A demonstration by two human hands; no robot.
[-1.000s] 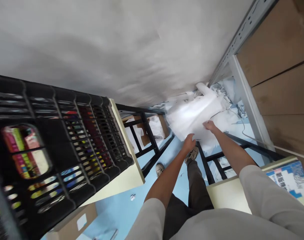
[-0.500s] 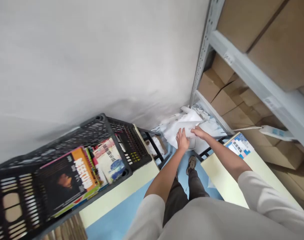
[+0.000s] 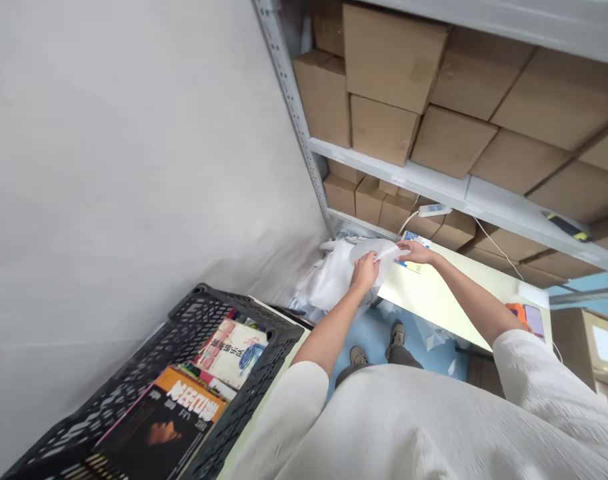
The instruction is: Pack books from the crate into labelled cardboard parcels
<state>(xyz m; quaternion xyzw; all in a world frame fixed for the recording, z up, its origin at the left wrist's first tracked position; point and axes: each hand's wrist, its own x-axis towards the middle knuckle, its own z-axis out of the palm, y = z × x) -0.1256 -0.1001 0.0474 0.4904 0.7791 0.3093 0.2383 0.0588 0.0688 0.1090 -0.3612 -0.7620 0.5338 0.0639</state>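
A thin, translucent white sheet (image 3: 363,248) is stretched between my two hands. My left hand (image 3: 366,271) is closed on its near edge. My right hand (image 3: 416,253) pinches its right end, above a blue-and-white book (image 3: 411,266) on the pale table (image 3: 449,280). Whether the sheet is paper or plastic I cannot tell. Behind and below it, a heap of crumpled white sheets (image 3: 329,277) lies in the corner by the wall.
A black plastic crate (image 3: 279,360) with books and magazines (image 3: 169,420) stands at the left. Metal shelving (image 3: 384,167) full of cardboard boxes (image 3: 394,57) runs behind the table. A power strip (image 3: 434,210) with a cable and a phone (image 3: 535,321) lie at the right.
My view has turned right, showing more shelving and table. Both hands have moved with the white sheet from over the heap toward the table, and the right hand is now above the book.
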